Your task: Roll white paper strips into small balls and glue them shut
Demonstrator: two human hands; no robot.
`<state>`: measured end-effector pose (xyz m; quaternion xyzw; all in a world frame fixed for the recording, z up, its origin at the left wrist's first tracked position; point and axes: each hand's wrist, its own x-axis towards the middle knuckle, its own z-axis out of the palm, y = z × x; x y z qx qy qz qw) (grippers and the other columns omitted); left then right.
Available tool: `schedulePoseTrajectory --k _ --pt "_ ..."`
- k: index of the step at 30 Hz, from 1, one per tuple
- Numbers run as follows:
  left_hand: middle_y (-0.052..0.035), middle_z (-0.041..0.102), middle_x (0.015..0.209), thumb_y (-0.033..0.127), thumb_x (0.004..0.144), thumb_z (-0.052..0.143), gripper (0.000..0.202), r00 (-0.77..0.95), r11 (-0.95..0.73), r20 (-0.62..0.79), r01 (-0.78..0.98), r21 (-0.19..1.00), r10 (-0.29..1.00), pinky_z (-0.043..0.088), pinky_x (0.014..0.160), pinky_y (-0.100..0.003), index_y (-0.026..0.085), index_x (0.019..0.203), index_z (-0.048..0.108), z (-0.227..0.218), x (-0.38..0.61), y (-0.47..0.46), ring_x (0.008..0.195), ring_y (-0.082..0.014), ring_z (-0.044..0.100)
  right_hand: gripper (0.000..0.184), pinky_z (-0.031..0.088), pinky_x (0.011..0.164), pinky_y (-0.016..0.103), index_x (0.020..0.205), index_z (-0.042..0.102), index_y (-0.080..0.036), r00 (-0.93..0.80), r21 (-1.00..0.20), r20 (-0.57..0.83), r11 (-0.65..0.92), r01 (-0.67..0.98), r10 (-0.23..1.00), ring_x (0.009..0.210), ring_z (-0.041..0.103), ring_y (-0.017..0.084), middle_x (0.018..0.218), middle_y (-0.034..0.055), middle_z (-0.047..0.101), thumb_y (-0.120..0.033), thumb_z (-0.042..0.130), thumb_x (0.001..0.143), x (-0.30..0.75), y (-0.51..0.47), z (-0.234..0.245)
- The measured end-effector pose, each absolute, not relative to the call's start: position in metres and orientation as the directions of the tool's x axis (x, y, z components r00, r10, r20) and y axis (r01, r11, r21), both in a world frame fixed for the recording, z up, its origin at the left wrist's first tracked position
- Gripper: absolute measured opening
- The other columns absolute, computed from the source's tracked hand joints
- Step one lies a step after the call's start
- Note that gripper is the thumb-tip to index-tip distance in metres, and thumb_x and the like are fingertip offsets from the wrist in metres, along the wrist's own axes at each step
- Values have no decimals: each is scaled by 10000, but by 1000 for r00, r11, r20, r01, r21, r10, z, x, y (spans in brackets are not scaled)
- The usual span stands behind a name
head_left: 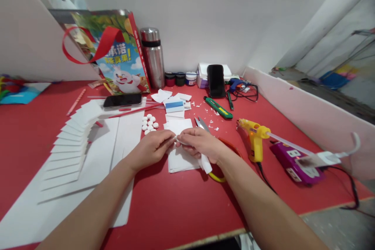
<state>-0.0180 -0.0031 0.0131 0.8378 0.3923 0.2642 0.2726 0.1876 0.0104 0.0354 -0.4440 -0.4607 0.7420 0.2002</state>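
Over a stack of white paper [182,162], my left hand [152,149] and my right hand [202,143] meet with fingertips pinched together. Between them is a small white piece [175,138], seemingly paper, largely hidden by the fingers. A curled strip of white paper [206,165] sticks out below my right palm; whether that hand grips it I cannot tell. Scissors [203,123] with red and yellow handles lie partly under my right hand. Several round white pellets [149,122] sit just beyond my left hand.
A white stepped paper structure [70,144] stands on sheets at left. To the right are a yellow glue gun [254,134], a purple box [293,164] and a green cutter [218,107]. Behind stand a steel flask [154,58], a gift bag [117,58] and phones [216,81].
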Motion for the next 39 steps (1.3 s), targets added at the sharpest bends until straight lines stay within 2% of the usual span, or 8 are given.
schedulePoseTrajectory --k 9,12,16,19,21,25,32,39 --pt "-62 641 741 184 1003 399 242 661 -714 299 691 115 688 389 557 -307 152 863 594 10 -10 -5 639 -195 584 188 114 401 204 643 571 -173 -446 -883 -449 -461 89 774 390 192 40 425 -100 321 -277 605 796 182 10 31" --pt "-63 629 720 152 968 416 225 646 -681 283 731 39 709 343 516 -295 154 822 588 13 -5 -7 588 -182 548 191 105 406 217 597 543 -184 -398 -904 -417 -418 88 817 392 181 43 423 -101 301 -262 588 765 180 9 31" --pt "-62 642 752 213 965 431 232 525 -608 306 682 407 794 417 615 -305 158 822 606 17 -3 -9 680 -185 590 192 137 416 232 596 563 -187 -367 -937 -349 -330 115 862 400 197 54 429 -92 331 -274 570 767 178 8 31" --pt "-45 667 761 281 980 399 278 426 -286 87 430 856 900 431 570 -272 167 858 622 16 -5 -9 634 -155 604 167 211 461 224 581 584 -177 -357 -965 -251 -205 161 900 445 288 59 459 -72 418 -209 578 745 178 8 32" --pt "-41 665 702 316 997 320 361 433 -29 -92 265 964 897 362 448 -253 168 812 592 14 -6 -8 488 -126 555 177 276 513 219 562 577 -176 -365 -973 -115 -31 228 924 509 389 72 503 -52 496 -165 560 738 177 8 32" --pt "-15 616 617 318 967 391 306 466 237 -234 53 970 853 267 383 -225 171 740 533 11 -6 -6 386 -84 481 183 383 630 232 631 623 -180 -418 -911 63 223 347 906 638 555 114 632 -12 653 -164 519 780 177 5 34" --pt "15 569 642 378 957 512 276 508 245 -208 -6 970 836 285 409 -222 174 770 530 13 -5 -7 421 -71 481 158 357 599 228 618 585 -189 -424 -951 0 131 280 905 604 494 106 591 -33 581 -175 516 760 180 7 32" --pt "44 448 617 339 988 431 303 468 -214 33 340 916 883 342 542 -252 199 718 430 18 -3 -8 543 -104 433 150 239 488 225 614 580 -189 -400 -966 -110 -4 257 910 484 335 79 496 -61 442 -217 517 747 182 8 30"
